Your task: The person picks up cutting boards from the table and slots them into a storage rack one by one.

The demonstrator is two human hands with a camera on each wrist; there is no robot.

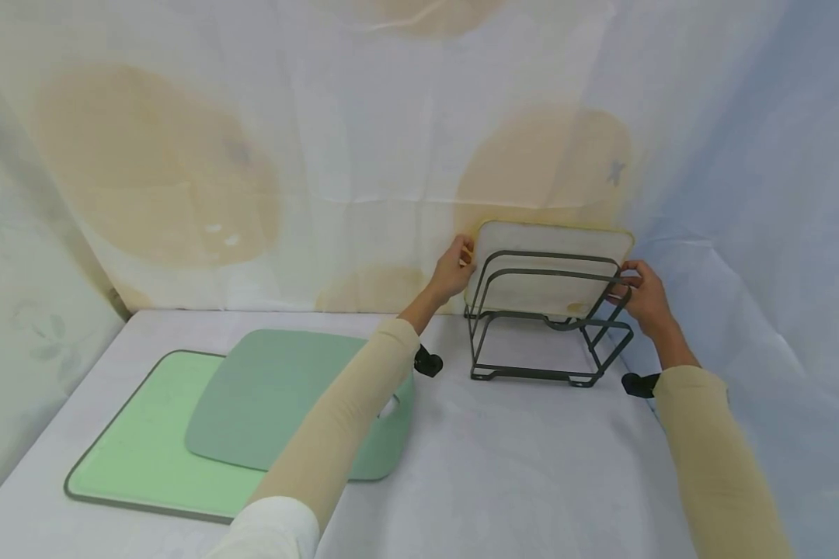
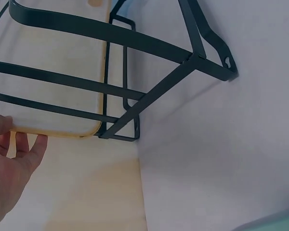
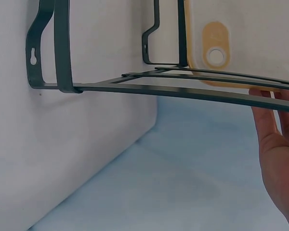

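Holding the cream board [image 1: 548, 268] by its edges in the wire rack [image 1: 545, 341], left hand [image 1: 453, 272] and right hand [image 1: 645, 295] each keep a grasping grip.

From my feed: the dark wire rack [image 1: 547, 326] reads as painted metal, flat bars and thin rods, satin finish with a soft sheen in both wrist views. The cream rectangular cutting board with yellow rim [image 1: 549, 268] looks like smooth matt plastic; its yellow rim [image 2: 53, 132] seems slightly glossier. The grey-green board [image 1: 280, 400] and the light green board with grey edging [image 1: 140, 458] also look like matt plastic, no glare. The white table cover [image 1: 517, 466] is cloth, faintly creased. The patterned backdrop [image 1: 322, 116] is thin wrinkled fabric. The beige sleeves [image 1: 342, 419] are soft knit.
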